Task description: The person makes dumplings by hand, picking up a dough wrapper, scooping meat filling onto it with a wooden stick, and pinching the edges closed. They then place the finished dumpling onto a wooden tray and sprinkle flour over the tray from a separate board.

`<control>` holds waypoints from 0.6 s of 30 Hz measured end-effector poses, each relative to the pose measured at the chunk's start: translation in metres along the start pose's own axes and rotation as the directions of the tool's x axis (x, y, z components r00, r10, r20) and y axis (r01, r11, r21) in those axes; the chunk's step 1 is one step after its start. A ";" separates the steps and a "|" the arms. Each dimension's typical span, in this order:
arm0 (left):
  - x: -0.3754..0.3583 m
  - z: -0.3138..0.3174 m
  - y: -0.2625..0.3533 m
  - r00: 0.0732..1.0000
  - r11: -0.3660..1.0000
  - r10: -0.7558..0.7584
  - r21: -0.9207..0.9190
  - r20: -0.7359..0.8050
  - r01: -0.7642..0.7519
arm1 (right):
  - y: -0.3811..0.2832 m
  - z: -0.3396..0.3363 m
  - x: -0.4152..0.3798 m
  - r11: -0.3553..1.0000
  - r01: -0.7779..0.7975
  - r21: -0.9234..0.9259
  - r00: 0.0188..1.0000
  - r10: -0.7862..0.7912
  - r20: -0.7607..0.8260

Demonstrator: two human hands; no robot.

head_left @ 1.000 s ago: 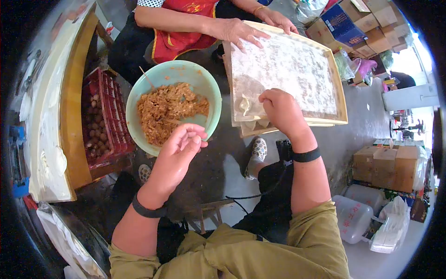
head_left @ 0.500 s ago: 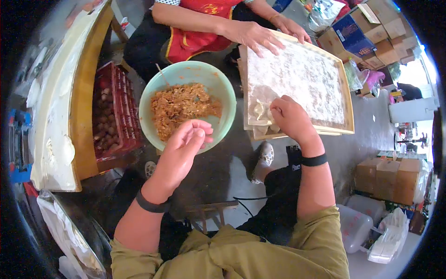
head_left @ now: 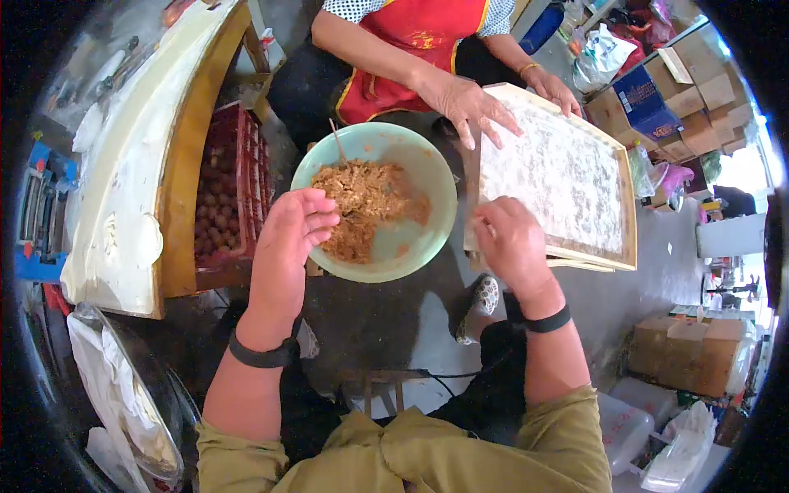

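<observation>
My left hand [head_left: 289,230] is raised at the near left edge of a pale green bowl [head_left: 448,197], its fingers loosely bent and apart, with nothing visible in them. The bowl holds a brown crumbly mixture [head_left: 362,201] with a thin utensil handle [head_left: 339,144] standing in it. My right hand [head_left: 511,242] is closed in a pinch over the near left corner of a flour-dusted tray [head_left: 567,177]; whatever the fingertips hold is hidden. A co-worker's hand [head_left: 468,105] lies over the tray's far left part, and the other [head_left: 552,89] is at its far edge.
A floury wooden table [head_left: 136,181] runs along the left, above a red crate [head_left: 246,172] of round brown items. The co-worker in a red apron [head_left: 419,41] sits opposite. Cardboard boxes [head_left: 682,349] and plastic containers [head_left: 620,431] are at the right.
The view has shifted, so bowl and tray appear further right. My left hand has moved left, away from over the bowl. The pale dough pieces seen at the tray's near left corner are now hidden.
</observation>
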State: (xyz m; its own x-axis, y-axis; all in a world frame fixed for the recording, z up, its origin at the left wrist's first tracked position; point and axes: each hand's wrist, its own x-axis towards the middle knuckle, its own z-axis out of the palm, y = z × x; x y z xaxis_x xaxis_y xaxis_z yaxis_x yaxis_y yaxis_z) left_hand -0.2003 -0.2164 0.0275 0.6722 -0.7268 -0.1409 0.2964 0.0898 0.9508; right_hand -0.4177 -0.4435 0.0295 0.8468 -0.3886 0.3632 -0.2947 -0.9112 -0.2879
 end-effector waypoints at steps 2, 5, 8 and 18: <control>-0.002 0.000 0.004 1.000 0.997 -0.006 0.079 -0.012 0.007 | -0.014 0.008 0.001 0.998 0.065 0.006 0.997 -0.065 0.029; -0.004 0.000 0.000 0.999 0.991 -0.001 0.135 0.049 -0.005 | -0.030 0.020 0.003 0.990 0.138 0.032 0.989 -0.139 0.058; -0.007 0.005 0.002 0.996 0.973 -0.041 0.229 0.085 0.020 | -0.037 0.027 0.006 0.986 0.159 0.043 0.971 -0.164 0.174; 0.004 0.021 -0.017 0.963 0.991 -0.111 0.103 0.245 0.088 | -0.070 0.034 0.021 0.951 0.311 -0.007 0.926 -0.301 0.226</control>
State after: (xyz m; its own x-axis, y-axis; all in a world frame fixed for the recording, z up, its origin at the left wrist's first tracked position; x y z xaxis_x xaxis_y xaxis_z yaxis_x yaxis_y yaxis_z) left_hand -0.2169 -0.2346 0.0162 0.4480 -0.8771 -0.1735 0.2827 -0.0452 0.9581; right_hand -0.3640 -0.3836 0.0275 0.9733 -0.0547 0.2228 -0.0202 -0.9878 -0.1545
